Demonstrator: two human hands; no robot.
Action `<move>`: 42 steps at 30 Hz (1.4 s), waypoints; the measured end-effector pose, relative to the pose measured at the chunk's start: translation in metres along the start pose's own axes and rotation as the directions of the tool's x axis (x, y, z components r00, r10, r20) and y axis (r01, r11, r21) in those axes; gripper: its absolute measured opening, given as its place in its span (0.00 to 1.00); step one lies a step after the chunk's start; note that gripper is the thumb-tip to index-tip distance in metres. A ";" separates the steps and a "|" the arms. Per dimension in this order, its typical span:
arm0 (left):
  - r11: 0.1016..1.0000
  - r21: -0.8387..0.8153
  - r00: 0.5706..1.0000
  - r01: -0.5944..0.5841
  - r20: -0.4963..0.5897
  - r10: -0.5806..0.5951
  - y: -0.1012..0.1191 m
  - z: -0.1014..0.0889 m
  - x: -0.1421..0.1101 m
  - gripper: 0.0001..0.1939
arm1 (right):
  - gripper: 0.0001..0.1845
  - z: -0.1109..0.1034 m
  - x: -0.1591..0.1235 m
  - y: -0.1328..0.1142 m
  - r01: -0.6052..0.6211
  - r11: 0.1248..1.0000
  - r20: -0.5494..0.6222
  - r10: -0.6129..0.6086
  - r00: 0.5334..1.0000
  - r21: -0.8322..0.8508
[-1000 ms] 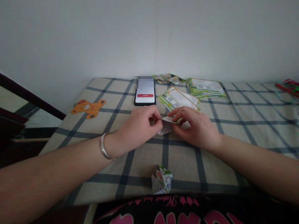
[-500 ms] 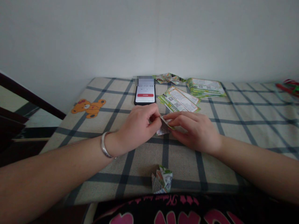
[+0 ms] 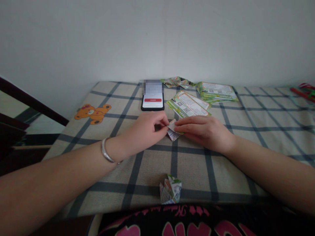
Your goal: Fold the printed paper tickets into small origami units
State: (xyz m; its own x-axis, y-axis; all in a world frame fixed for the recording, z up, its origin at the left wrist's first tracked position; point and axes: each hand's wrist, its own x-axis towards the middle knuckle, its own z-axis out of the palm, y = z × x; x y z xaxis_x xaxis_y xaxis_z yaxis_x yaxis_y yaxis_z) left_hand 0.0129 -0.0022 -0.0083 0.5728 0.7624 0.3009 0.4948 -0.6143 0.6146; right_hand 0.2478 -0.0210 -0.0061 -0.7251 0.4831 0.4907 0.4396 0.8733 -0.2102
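Note:
Between my hands is a small folded paper (image 3: 173,135), printed in white and green, low over the checked tablecloth. My left hand (image 3: 150,128), with a silver bangle at the wrist, pinches its left corner between thumb and fingertips. My right hand (image 3: 205,131) grips the right side, fingers lying together over the top; its thumb is hidden. Nearer my body a folded paper piece (image 3: 171,189) with pointed tips rests on the cloth. Just beyond my hands lie loose printed leaflets (image 3: 189,105).
A phone (image 3: 153,101) with a lit screen lies by the wall. To its right are folded paper pieces (image 3: 178,82) and a stack of leaflets (image 3: 218,91). A red item (image 3: 304,93) sits at the far right. The tablecloth (image 3: 123,131) bears a bear picture (image 3: 93,114).
The folded paper has turned so its upper face shows more. My right fingers have flattened and come together over it. My left hand has shifted only slightly.

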 end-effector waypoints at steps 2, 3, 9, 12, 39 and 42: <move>0.997 0.065 1.000 -0.029 0.011 0.029 -0.002 -0.002 0.001 0.02 | 0.13 -0.002 0.000 0.001 -0.001 1.000 0.021 0.000 1.000 0.022; 0.995 0.091 0.999 -0.049 0.020 0.047 -0.002 -0.003 0.002 0.02 | 0.14 -0.003 0.000 0.002 -0.003 1.000 0.032 0.003 0.999 0.024; 0.944 0.226 0.970 -0.241 0.082 0.228 -0.006 -0.008 0.003 0.03 | 0.14 -0.007 -0.001 0.005 0.054 0.998 0.118 -0.055 0.991 0.010; 0.877 0.320 0.934 -0.358 0.112 0.340 -0.007 -0.007 0.002 0.05 | 0.13 -0.008 -0.002 0.008 0.053 0.997 0.123 -0.059 0.991 0.049; 0.702 0.458 0.836 -0.546 0.250 0.487 -0.014 -0.010 0.002 0.10 | 0.15 -0.014 -0.005 0.010 0.142 0.989 0.319 -0.118 0.940 -0.051; 0.691 0.444 0.820 -0.571 0.264 0.508 -0.012 -0.011 0.002 0.11 | 0.14 -0.013 -0.007 0.011 0.150 0.986 0.318 -0.119 0.941 -0.076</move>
State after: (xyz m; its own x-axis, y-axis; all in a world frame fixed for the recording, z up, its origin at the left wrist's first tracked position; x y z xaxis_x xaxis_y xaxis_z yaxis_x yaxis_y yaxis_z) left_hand 0.0010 0.0091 -0.0075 0.8936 0.2596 0.3661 0.3050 -0.9497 -0.0710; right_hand 0.2646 -0.0156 -0.0010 -0.9028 0.3709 0.2179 0.3647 0.9285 -0.0693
